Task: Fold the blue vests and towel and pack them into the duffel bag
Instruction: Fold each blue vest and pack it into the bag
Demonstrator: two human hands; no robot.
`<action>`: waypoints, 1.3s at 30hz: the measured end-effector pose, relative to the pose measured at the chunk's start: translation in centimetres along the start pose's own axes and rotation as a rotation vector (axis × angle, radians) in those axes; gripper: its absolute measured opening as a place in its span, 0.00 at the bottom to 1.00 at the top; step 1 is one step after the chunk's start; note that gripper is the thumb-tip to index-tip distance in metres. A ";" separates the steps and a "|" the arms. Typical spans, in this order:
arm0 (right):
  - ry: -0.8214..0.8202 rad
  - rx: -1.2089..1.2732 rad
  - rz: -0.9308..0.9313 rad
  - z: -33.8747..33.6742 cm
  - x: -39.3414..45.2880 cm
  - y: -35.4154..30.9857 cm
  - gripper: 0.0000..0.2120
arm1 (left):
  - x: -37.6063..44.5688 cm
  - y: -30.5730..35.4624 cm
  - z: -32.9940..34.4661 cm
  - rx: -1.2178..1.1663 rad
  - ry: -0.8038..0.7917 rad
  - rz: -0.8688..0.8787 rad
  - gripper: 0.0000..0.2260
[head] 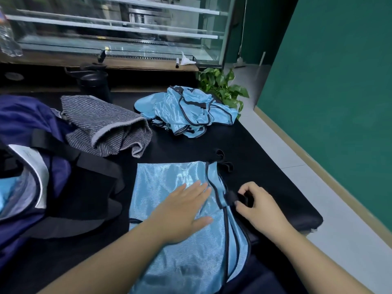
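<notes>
A light blue vest (167, 179) with dark trim lies spread flat on the black table in front of me. My left hand (182, 211) presses flat on its middle with straight fingers. My right hand (258, 206) pinches a black strap (232, 197) at the vest's right edge. A crumpled heap of more blue vests (188, 111) sits farther back. The grey striped towel (106, 126) lies bunched to the left of that heap. The navy duffel bag (31, 166) stands open at the left, with blue fabric showing inside.
The black table (265, 158) ends at the right above a pale tiled floor. A dark bottle (95, 85) stands behind the towel. A green plant (222, 85) sits at the far right corner. A glass display case fills the background.
</notes>
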State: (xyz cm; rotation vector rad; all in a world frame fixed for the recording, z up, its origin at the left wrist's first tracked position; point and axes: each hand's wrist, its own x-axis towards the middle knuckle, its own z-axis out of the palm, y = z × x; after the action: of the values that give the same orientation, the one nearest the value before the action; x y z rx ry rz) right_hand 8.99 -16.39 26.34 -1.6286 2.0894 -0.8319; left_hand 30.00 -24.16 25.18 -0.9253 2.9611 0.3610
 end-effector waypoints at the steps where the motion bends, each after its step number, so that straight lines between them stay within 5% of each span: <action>1: 0.034 0.117 0.034 0.1 0.0 -0.5 0.10 | 0.1 -0.1 0.3 -0.001 0.015 -0.011 0.34; 6: -0.017 0.628 0.194 1.0 0.0 -3.3 0.14 | 0.2 0.0 0.3 -0.124 0.103 -0.061 0.39; 9: -0.200 0.724 0.192 0.6 -0.4 -3.4 0.11 | -0.1 0.4 -0.1 -0.104 0.108 -0.086 0.25; 17: -0.193 0.165 -0.086 1.7 -0.4 -2.3 0.24 | -0.3 0.8 -0.7 -0.125 0.096 -0.119 0.26; 21: 0.014 -0.182 0.076 3.4 0.2 -1.9 0.14 | -0.1 0.5 -0.3 -0.125 0.098 -0.056 0.30; 23: -0.014 -0.196 0.191 3.1 0.3 -2.3 0.09 | 0.1 0.2 0.0 -0.132 0.089 -0.047 0.31; 28: -0.072 0.099 0.217 1.7 -0.5 -3.6 0.10 | 0.0 0.4 -0.4 -0.210 0.106 -0.048 0.30; 34: -0.133 1.031 0.354 2.0 -1.3 -4.7 0.12 | 0.0 -0.5 -0.7 -0.517 0.069 -0.158 0.29; 39: -0.084 1.016 0.271 2.7 -1.4 -4.1 0.06 | 0.0 -0.5 -0.8 -0.575 0.096 -0.149 0.37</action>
State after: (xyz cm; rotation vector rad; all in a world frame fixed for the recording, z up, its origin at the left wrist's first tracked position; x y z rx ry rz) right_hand 14.06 -16.29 26.84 -0.7885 1.3612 -1.3687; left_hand 30.34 -24.69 25.86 -1.2212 2.8832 1.2324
